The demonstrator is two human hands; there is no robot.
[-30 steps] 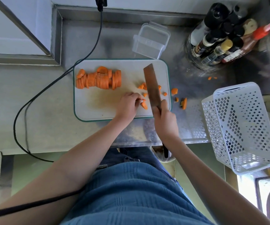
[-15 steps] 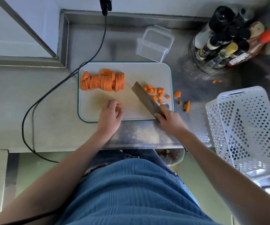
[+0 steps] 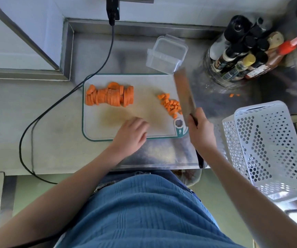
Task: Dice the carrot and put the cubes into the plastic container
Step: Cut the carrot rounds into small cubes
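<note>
A white cutting board (image 3: 108,122) with a green rim lies on the steel counter. A row of carrot slices (image 3: 109,95) stands at its back left. A small pile of carrot cubes (image 3: 171,104) lies near its right edge. My right hand (image 3: 200,129) grips a cleaver (image 3: 185,93), its blade along the board's right edge beside the cubes. My left hand (image 3: 131,133) rests on the board's front edge, fingers loosely curled, holding nothing. The clear plastic container (image 3: 165,54) sits empty behind the board's back right corner.
A cluster of sauce bottles (image 3: 242,56) stands at the back right. Two nested white perforated baskets (image 3: 265,147) overhang the counter's right front. A black cable (image 3: 60,99) runs down the left. Stray carrot bits (image 3: 233,95) lie right of the board.
The cleaver swung from lying diagonally across the board to standing along its right edge, with the cubes gathered into a pile beside it. My left hand stayed at the board's front edge.
</note>
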